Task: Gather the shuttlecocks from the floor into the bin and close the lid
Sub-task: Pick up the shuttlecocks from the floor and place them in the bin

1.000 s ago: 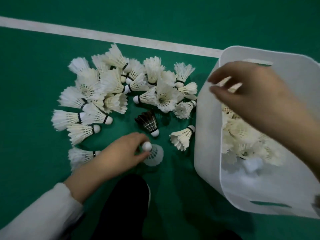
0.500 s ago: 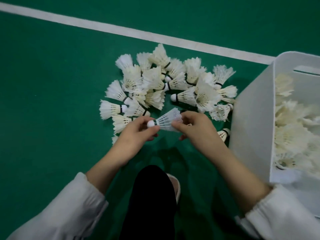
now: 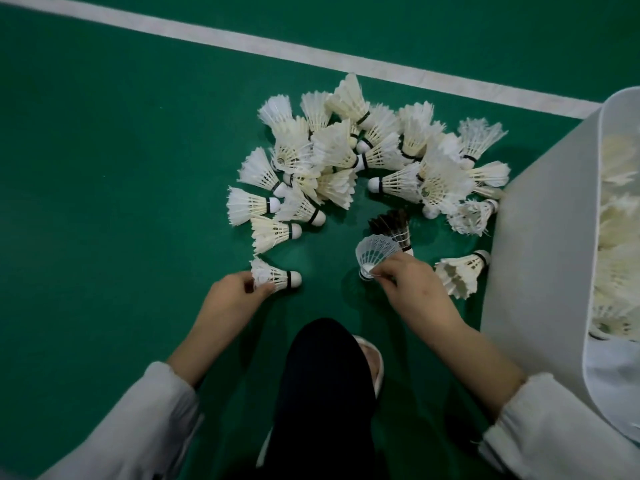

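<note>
Two shuttlecocks in hand, the rest on the floor.
I see the left hand, its fingers pinching the skirt of a feather shuttlecock lying on the floor. The right hand has its fingers clamped on the base of a plastic shuttlecock, skirt up. The pile lies beyond, and the part-filled bin stands at right.

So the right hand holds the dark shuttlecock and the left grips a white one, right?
No: head view shows the right hand holding the white mesh shuttlecock; the dark shuttlecock lies on the floor. The left hand grips the white feather shuttlecock.
</note>
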### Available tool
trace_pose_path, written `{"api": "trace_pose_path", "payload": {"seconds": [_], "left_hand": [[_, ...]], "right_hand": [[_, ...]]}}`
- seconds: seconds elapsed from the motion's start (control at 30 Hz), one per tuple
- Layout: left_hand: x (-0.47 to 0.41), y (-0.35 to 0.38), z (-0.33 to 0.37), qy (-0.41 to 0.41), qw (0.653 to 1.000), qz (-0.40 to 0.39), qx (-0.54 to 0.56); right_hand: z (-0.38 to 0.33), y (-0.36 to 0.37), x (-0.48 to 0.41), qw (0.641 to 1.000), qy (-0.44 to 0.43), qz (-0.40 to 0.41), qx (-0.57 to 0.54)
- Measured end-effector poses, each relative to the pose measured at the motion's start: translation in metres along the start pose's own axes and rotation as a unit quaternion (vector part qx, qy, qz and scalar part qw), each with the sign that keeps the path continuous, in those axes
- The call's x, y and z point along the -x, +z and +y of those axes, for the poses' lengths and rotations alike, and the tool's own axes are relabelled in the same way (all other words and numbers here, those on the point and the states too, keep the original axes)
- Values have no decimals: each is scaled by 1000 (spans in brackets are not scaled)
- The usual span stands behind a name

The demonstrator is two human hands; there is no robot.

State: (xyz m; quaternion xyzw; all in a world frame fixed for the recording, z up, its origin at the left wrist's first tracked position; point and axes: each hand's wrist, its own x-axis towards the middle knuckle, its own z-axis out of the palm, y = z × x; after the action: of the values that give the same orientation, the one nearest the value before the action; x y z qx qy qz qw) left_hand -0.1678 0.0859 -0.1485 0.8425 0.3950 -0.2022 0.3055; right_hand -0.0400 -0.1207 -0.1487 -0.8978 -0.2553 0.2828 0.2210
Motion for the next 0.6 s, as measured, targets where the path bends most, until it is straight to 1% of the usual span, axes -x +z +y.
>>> {"api": "trace_pose_path", "payload": {"seconds": [0.07,0.13,0.17,0.23,0.27,0.3,0.33,0.37,0.43,0.5,0.53,0.6], "left_hand": [[0,3,-2,23,997,1,78],[0,0,-4,40,986,-10,160],[2,-1,-3,44,977,-17,207],[3,-4,0,29,943,-35,329],[2,-8,3,17,927,-37,372],[-1,-11,4,7,918,-34,394],[-4,-13,7,-7,917,-23,399],[-9,-15,7,-21,925,-6,379],[-18,-15,8,-55,958,39,278],[-25,-14,16,-79,976,74,191],[-27,-12,20,-79,981,73,164],[-32,-7,28,-53,990,62,119]], "right_hand": [[1,0,0,1000,0,2,0],[1,-2,-2,1000,3,3,2],[0,-3,-3,1000,2,5,4],[-1,-7,-5,1000,-3,22,1],[-3,-9,-5,999,-8,35,-2],[-5,-13,-6,999,-14,48,-6],[-8,-18,-7,998,-20,60,-9],[-10,-23,-8,997,-26,71,-13],[-14,-36,-11,995,-38,90,-13],[-18,-51,-12,993,-54,104,-1],[-20,-60,-12,992,-63,107,6],[-26,-84,-6,991,-86,101,17]]}}
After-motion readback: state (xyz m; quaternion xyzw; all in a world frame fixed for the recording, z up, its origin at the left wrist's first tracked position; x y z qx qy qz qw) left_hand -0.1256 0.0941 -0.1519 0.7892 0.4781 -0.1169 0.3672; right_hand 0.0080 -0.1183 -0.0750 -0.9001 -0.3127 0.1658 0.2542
